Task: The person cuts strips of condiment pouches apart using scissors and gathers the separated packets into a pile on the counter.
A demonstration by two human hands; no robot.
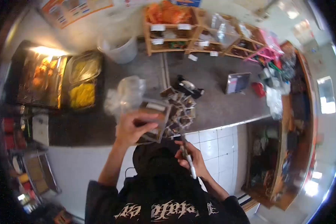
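Note:
My left hand (132, 127) is over the near edge of the dark counter, fingers and thumb curled towards each other. It is slightly blurred, and whatever lies between the fingertips cannot be made out. Under and beside it is a shallow clear-sided container (157, 108) with a pale label. Closed around a slim tool (190, 166) with a white end and a darker front part, my right hand (196, 159) is just off the counter's edge. Between the two hands, a heap of small clear-wrapped packets (181, 112) lies on the counter. Behind the container stands a blurred clear plastic bag (130, 89).
A black tape dispenser (188, 86) sits behind the packets. Wooden racks (170, 46), a white bucket (123, 50) and a small tablet-like stand (238, 83) are further back. Trays with yellow food (82, 95) are at left; wooden shelving (276, 156) at right.

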